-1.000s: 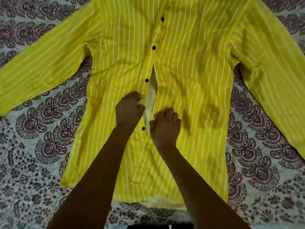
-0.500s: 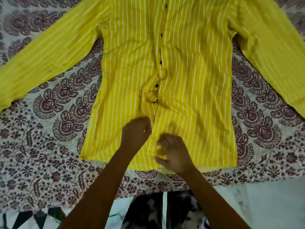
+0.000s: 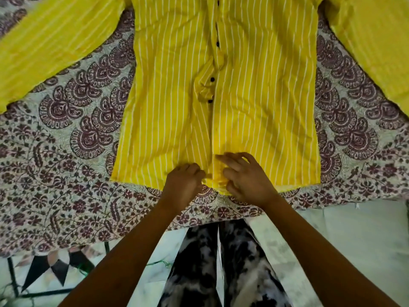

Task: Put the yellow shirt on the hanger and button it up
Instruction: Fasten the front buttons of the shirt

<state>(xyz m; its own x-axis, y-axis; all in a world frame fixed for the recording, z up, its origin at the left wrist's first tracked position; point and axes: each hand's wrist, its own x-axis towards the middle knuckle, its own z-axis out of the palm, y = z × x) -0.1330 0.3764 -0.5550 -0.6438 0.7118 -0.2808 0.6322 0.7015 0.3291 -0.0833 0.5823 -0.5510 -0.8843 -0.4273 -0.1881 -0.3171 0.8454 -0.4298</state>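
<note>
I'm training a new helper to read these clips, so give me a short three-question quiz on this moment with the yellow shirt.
1. True or false: both hands are at the bottom hem of the shirt.
2. What does the shirt lie on? A) a bare wooden table B) a patterned bedsheet C) a hanging rail
3. Fill in: the buttons down the middle of the shirt are ____ in colour.

Key
1. True: the left hand and the right hand both meet the fabric at the hem, by the front opening.
2. B: the patterned bedsheet.
3. Dark; one button shows near a crumpled fold.
</note>
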